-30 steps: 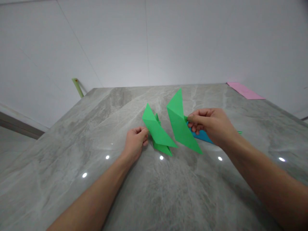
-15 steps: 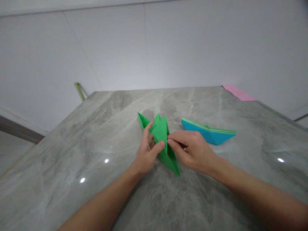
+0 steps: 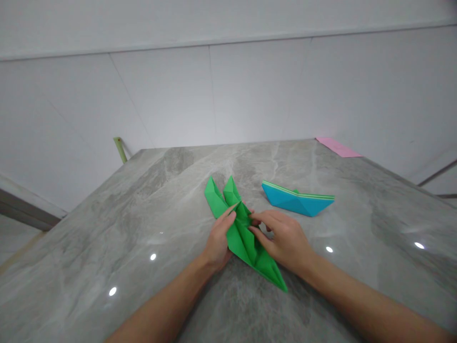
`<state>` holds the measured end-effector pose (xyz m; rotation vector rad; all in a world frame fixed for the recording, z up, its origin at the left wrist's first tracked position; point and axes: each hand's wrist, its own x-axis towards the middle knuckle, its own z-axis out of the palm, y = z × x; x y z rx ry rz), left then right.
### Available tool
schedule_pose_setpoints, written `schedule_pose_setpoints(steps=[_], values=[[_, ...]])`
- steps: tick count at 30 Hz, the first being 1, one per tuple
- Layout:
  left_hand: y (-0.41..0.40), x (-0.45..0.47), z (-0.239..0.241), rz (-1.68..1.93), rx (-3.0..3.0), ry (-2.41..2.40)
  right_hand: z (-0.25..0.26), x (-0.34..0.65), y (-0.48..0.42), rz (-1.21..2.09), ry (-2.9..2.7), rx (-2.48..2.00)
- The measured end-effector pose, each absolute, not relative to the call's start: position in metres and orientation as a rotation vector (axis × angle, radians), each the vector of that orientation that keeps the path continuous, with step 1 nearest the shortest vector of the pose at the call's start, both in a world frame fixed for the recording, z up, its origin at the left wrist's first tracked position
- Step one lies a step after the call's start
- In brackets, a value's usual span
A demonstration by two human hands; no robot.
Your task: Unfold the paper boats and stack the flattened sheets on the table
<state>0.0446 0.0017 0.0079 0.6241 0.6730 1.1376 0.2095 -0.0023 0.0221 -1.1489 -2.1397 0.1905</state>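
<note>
Left fingers (image 3: 228, 220): wrapped around the left side of the green paper, with your thumb on top.
Right fingers (image 3: 264, 218): close together, holding the right side of the green paper.
Green paper (image 3: 235, 240): between your two hands, over the near middle of the tabletop. It is folded and slants, with two tips at the far end and a long tip toward you on the right. You cannot tell if its underside touches the tabletop.
Blue boat (image 3: 298, 200): folded paper, sitting up on the tabletop, just past your right fingers. It has thin green and pale stripes along its top edge, and a bit of green pokes up in the middle.
Tabletop (image 3: 171, 190): gray and shiny like stone, with pale, wiggly lines. Bright white spots of light (image 3: 153, 257) shine on it on both sides of you.
Pink paper (image 3: 338, 146): lying at the far right corner, by the wall.
Light green stick (image 3: 120, 149): just past the far left corner, leaning near the wall.
Wall (image 3: 160, 95): whitish, with thin straight lines, behind the tabletop's far edge.
</note>
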Motion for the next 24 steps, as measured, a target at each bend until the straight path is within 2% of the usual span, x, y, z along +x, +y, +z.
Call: schedule_pose_setpoints(steps=[5,13,16,21,24], values=[[-0.002,0.047,0.002,1.132,0.724,0.685,0.018,0.205,-0.002,0.149,-2.195,-1.339],[-0.003,0.054,-0.014,1.013,0.889,0.548,0.017,0.206,-0.007,0.142,-1.996,-1.403],[-0.004,0.051,-0.014,1.005,0.955,0.566,0.017,0.206,-0.007,0.348,-1.923,-1.376],[-0.001,0.043,-0.007,0.969,1.041,0.605,0.021,0.209,-0.003,0.987,-1.671,-1.187],[0.001,0.04,-0.006,0.99,1.041,0.635,0.024,0.212,0.001,1.151,-1.572,-1.072]])
